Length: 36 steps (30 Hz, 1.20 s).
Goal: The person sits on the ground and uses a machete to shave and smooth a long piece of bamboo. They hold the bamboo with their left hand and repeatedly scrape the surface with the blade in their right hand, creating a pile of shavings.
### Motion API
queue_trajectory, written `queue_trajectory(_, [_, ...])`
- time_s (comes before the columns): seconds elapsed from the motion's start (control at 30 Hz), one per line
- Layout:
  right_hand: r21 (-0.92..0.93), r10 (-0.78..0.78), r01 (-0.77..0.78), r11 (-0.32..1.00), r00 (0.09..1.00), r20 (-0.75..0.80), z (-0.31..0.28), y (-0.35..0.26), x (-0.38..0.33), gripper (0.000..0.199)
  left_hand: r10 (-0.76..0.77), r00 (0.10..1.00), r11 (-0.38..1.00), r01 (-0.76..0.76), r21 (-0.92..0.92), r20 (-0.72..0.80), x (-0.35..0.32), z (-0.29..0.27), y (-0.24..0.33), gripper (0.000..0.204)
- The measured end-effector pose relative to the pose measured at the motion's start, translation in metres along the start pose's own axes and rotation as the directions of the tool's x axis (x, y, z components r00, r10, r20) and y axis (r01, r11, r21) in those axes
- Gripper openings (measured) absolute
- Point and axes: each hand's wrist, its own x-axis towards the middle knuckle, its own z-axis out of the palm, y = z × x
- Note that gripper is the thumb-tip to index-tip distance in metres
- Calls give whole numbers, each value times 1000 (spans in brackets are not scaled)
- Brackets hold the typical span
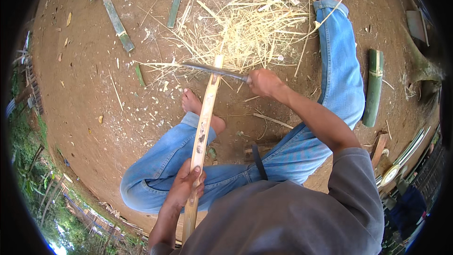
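A long split bamboo strip (204, 127), pale on its inner face with dark patches, runs from my lap out past my bent leg. Around its near part my left hand (187, 184) is closed, the thumb lying on top. My right hand (264, 83) is wrapped round the handle end of a long, slightly curved knife (226, 72); the handle itself is mostly hidden in the fist. The blade lies crosswise over the strip near its far end, pointing left. Whether its edge bites into the bamboo I cannot tell.
A heap of pale bamboo shavings (257, 28) lies beyond the strip's far end. Green bamboo pieces (115, 14) rest at the far left, and a thick green bamboo piece (373, 87) at the right. My outstretched leg (337, 56) borders the heap on the right.
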Motion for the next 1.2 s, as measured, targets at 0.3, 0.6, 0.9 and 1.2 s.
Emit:
queue_trajectory(0.3, [-21,-66,65,998,997,-28,3,9,18,23,-25,1000,1000,25,-5,-3,-1,1,6,16])
queue_trajectory(0.6, [-52,24,-21,998,998,51,-7,16,26,24,-10,1000,999,11,41,-6,0,1,4,18])
queue_trajectory(0.9, [-82,-104,104,991,995,10,4,2,-2,23,4,999,997,-1,76,-36,-1,5,2,17])
queue_trajectory(1.2, [-116,-114,113,987,994,3,-5,14,18,30,5,999,996,-2,86,-36,-1,8,1,14])
